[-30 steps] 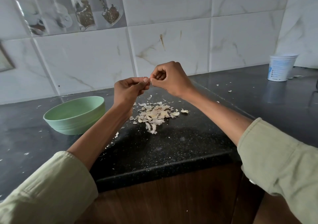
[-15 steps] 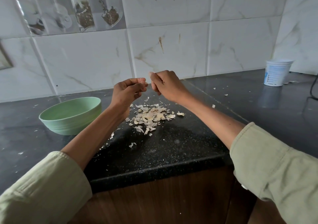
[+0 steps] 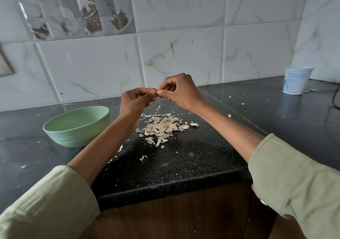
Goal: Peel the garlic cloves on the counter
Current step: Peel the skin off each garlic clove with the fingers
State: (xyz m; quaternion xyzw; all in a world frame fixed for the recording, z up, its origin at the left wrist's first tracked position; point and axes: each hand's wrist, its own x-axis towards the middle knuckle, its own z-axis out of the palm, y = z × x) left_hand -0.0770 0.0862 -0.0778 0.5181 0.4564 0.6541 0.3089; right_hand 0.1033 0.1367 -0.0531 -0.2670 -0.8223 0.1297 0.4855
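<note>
My left hand [image 3: 135, 101] and my right hand [image 3: 179, 90] are raised together above the black counter [image 3: 184, 161], fingertips meeting. Between them they pinch a small garlic clove [image 3: 154, 91], almost wholly hidden by the fingers; only a pale bit shows. Below the hands lies a pile of pale garlic skins [image 3: 163, 127] on the counter. One loose skin piece [image 3: 143, 158] lies nearer the front edge.
A light green bowl [image 3: 55, 126] stands on the counter to the left of the pile. A white plastic tub [image 3: 297, 80] sits at the far right by the tiled wall, with a dark cable [image 3: 334, 99] beside it. Skin flakes are scattered around.
Half a second ago my right hand had pulled away from the left; now it has come back and its fingertips meet the left hand's at the clove. A skin piece has landed near the front edge.
</note>
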